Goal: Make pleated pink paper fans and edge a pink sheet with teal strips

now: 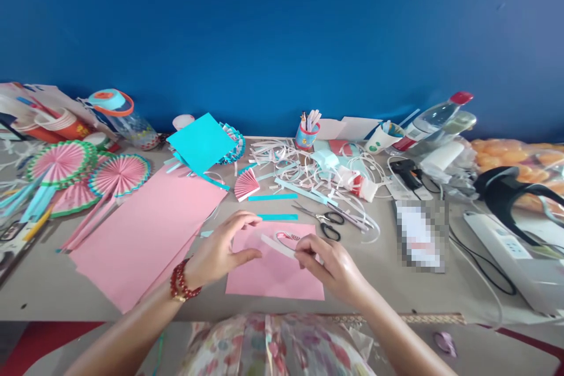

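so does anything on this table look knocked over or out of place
Two things. The clear bottle with the red cap at the back right lies tipped over, leaning on other items rather than standing. White paper strips are strewn in a loose tangle across the middle of the table. Nothing looks spilled.

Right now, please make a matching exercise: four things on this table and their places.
1. thin white paper strip
2. black-handled metal scissors
3. square teal paper sheet
4. clear plastic bottle with red cap

a. back right, near the blue wall
b. pinched by the right hand
c. beyond the large pink paper sheet
d. just right of the small pink paper sheet

Pairs: 1-b, 2-d, 3-c, 4-a
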Demonstrator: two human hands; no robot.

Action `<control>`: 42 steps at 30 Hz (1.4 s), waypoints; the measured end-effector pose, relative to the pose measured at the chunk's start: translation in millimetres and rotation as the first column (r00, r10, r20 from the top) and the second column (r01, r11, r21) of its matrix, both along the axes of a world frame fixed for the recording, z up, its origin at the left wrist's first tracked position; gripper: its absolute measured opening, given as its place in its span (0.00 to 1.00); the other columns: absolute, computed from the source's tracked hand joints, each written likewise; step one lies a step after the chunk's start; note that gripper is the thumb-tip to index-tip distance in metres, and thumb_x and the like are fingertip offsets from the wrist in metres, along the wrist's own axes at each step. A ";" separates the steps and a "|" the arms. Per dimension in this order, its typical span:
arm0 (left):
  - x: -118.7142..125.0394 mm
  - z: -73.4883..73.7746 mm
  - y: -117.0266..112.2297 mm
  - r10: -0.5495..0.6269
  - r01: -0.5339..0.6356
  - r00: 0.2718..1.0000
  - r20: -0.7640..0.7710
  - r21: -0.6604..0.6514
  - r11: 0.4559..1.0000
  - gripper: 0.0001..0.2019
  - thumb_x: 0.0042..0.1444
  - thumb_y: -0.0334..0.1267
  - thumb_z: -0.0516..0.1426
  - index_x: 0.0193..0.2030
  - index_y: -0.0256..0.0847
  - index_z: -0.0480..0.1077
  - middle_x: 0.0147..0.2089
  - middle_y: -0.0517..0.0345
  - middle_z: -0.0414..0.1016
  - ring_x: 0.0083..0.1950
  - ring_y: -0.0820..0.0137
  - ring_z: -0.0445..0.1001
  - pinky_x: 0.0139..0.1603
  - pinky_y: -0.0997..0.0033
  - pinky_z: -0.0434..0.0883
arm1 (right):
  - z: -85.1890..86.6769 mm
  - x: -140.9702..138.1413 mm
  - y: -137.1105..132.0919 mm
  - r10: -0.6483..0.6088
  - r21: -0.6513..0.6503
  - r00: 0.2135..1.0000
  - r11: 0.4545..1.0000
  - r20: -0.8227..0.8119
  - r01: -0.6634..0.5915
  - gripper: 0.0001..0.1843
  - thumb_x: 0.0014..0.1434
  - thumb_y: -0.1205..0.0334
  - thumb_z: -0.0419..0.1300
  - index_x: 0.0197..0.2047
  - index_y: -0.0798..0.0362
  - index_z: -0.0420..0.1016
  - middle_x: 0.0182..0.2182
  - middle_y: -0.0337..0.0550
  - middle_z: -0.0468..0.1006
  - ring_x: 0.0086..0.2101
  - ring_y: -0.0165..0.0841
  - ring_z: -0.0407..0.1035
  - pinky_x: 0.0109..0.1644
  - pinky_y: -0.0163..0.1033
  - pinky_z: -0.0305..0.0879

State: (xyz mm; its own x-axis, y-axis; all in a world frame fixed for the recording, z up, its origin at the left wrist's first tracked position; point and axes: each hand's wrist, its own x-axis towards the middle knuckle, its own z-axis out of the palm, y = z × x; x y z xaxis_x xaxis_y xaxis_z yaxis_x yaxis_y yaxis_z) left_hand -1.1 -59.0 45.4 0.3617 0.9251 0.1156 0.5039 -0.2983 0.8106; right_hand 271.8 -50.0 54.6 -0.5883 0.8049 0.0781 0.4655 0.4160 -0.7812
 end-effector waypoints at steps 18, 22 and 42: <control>6.4 -6.0 -4.3 0.221 -0.127 0.945 0.242 -0.350 0.928 0.09 0.62 0.43 0.56 0.35 0.40 0.70 0.32 0.61 0.69 0.34 0.73 0.69 0.37 0.75 0.68 | -10.0 4.5 -4.1 0.003 0.335 0.997 0.942 0.075 -0.028 0.03 0.68 0.63 0.54 0.44 0.50 0.67 0.32 0.45 0.80 0.31 0.35 0.71 0.34 0.37 0.63; 8.5 -5.6 -6.1 0.232 -0.159 0.948 0.219 -0.306 0.939 0.07 0.62 0.41 0.56 0.39 0.40 0.71 0.35 0.60 0.72 0.36 0.73 0.70 0.40 0.74 0.69 | -7.9 9.1 -4.0 -0.030 0.379 0.992 0.925 0.124 -0.020 0.08 0.67 0.66 0.53 0.48 0.50 0.68 0.34 0.45 0.81 0.33 0.37 0.73 0.36 0.39 0.65; 7.6 -9.8 -3.7 0.228 -0.173 0.952 0.202 -0.260 0.950 0.07 0.62 0.39 0.55 0.34 0.41 0.67 0.32 0.60 0.69 0.35 0.72 0.69 0.39 0.74 0.69 | -6.7 14.1 -4.0 -0.159 0.010 0.965 0.987 0.206 0.160 0.05 0.67 0.59 0.51 0.41 0.48 0.66 0.26 0.36 0.76 0.21 0.29 0.67 0.26 0.33 0.56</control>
